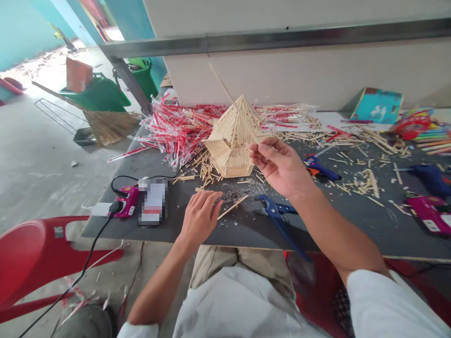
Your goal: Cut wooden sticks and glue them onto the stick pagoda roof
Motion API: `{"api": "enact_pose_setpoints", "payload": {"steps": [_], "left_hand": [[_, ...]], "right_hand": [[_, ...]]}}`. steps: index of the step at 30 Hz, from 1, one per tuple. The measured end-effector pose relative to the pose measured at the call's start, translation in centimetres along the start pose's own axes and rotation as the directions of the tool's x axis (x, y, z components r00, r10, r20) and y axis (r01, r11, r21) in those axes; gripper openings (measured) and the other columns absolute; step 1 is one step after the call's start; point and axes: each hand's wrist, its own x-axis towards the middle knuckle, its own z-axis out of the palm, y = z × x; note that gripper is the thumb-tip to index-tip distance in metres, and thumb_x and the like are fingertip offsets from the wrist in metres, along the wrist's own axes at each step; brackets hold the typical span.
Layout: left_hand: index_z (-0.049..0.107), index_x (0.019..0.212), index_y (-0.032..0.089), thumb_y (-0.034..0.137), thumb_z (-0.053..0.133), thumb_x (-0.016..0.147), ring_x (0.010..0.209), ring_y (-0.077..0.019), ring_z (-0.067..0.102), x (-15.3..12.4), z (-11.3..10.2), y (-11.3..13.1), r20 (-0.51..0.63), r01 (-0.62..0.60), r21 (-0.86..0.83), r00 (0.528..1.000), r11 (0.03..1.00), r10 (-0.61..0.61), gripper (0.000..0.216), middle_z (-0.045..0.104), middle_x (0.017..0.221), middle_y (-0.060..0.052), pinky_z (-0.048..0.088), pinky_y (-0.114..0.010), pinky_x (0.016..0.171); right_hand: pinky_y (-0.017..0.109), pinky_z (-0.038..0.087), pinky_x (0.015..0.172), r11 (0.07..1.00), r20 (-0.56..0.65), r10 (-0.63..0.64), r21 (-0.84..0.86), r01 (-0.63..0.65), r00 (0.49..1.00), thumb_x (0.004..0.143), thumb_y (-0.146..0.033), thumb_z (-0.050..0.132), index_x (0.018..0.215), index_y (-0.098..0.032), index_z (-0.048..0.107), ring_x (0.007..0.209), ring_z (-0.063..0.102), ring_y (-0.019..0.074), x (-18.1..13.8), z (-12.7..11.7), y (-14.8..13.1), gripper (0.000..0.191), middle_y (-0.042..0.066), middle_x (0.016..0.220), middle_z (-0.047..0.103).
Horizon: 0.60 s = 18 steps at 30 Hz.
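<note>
My right hand [278, 164] is raised above the table, pinching a long thin wooden stick [222, 85] that slants up and to the left. Behind it stands a small model house [229, 159] built of wooden sticks, with a pointed roof; part of it is hidden by my right hand. My left hand [200, 213] rests low over the table's front, fingers loosely bent and thumb apart, with no held thing visible. Close to its thumb lies a loose stick [232, 207]. A blue pipe cutter [278, 218] lies below my right hand, its handles over the table edge.
Red-and-clear plastic wrappers [172, 124] pile up behind the house. A phone [154, 202] and a pink power strip [128, 202] lie at left. A blue glue gun [322, 168] and scattered stick pieces [369, 183] lie at right. A red chair [35, 253] stands left.
</note>
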Motion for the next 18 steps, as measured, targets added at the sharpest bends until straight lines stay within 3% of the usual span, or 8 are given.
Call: {"api": "enact_pose_setpoints", "payload": {"steps": [3, 6, 9, 13, 15, 18], "left_hand": [[0.057, 0.131, 0.021, 0.028, 0.052, 0.107, 0.102, -0.0167, 0.071, 3.9, -1.8, 0.8, -0.053, 0.097, -0.302, 0.992, 0.948, -0.118, 0.026, 0.075, 0.116, -0.008, 0.056, -0.031, 0.093], [0.057, 0.133, 0.018, 0.036, 0.048, 0.109, 0.096, -0.0138, 0.074, 8.4, -3.5, 2.2, -0.19, 0.078, -0.508, 0.961, 0.858, -0.2, 0.031, 0.075, 0.117, -0.009, 0.058, -0.026, 0.081], [0.066, 0.113, 0.016, 0.037, 0.052, 0.108, 0.08, -0.0098, 0.073, 11.8, -4.7, 3.7, -0.233, 0.041, -0.552, 0.951, 0.833, -0.201, 0.026, 0.077, 0.1, -0.006, 0.057, -0.02, 0.069], [0.071, 0.095, 0.016, 0.03, 0.058, 0.105, 0.063, -0.007, 0.068, 14.0, -6.6, 4.5, -0.197, -0.016, -0.573, 0.973, 0.819, -0.118, 0.021, 0.075, 0.08, -0.001, 0.055, -0.019, 0.059], [0.072, 0.095, 0.016, 0.029, 0.061, 0.104, 0.063, -0.0074, 0.069, 14.7, -8.0, 4.0, -0.194, -0.055, -0.565, 0.979, 0.824, -0.067, 0.019, 0.075, 0.078, 0.0, 0.055, -0.02, 0.057], [0.072, 0.101, 0.014, 0.031, 0.063, 0.103, 0.066, -0.0068, 0.07, 15.5, -9.4, 2.5, -0.187, -0.04, -0.539, 0.98, 0.842, -0.073, 0.02, 0.075, 0.079, 0.0, 0.055, -0.019, 0.06]], "right_hand": [[0.03, 0.063, 0.084, 1.0, 0.084, 0.029, -0.002, -0.029, 0.996, 0.079, -0.03, 0.088, 0.092, -0.024, 0.063, 0.083, 0.074, 0.013, -0.3, 1.3, 1.3, 0.028, -0.001, 0.092, 0.078], [0.03, 0.063, 0.083, 0.999, 0.141, 0.032, -0.019, -0.029, 0.989, 0.079, -0.034, 0.088, 0.089, -0.024, 0.063, 0.082, 0.075, 0.0133, -0.9, 2.0, 2.6, 0.029, -0.002, 0.086, 0.078], [0.028, 0.061, 0.076, 0.996, 0.234, 0.066, -0.07, -0.05, 0.97, 0.079, -0.035, 0.088, 0.087, -0.022, 0.064, 0.074, 0.072, 0.0116, -1.3, 1.8, 3.3, 0.029, -0.001, 0.083, 0.079], [0.027, 0.057, 0.073, 0.968, 0.347, 0.155, -0.243, -0.071, 0.925, 0.08, -0.035, 0.088, 0.085, -0.019, 0.064, 0.074, 0.069, 0.0112, -1.3, 1.0, 2.3, 0.029, 0.0, 0.082, 0.076], [0.028, 0.056, 0.075, 0.946, 0.324, 0.119, -0.324, -0.008, 0.939, 0.082, -0.035, 0.086, 0.082, -0.018, 0.064, 0.078, 0.069, 0.0116, -1.0, 0.4, 1.2, 0.028, 0.002, 0.085, 0.075], [0.029, 0.056, 0.074, 0.876, 0.27, -0.05, -0.45, 0.172, 0.962, 0.087, -0.033, 0.082, 0.081, -0.018, 0.064, 0.076, 0.067, 0.0109, -0.7, -0.4, -1.1, 0.024, 0.003, 0.09, 0.075]]}}
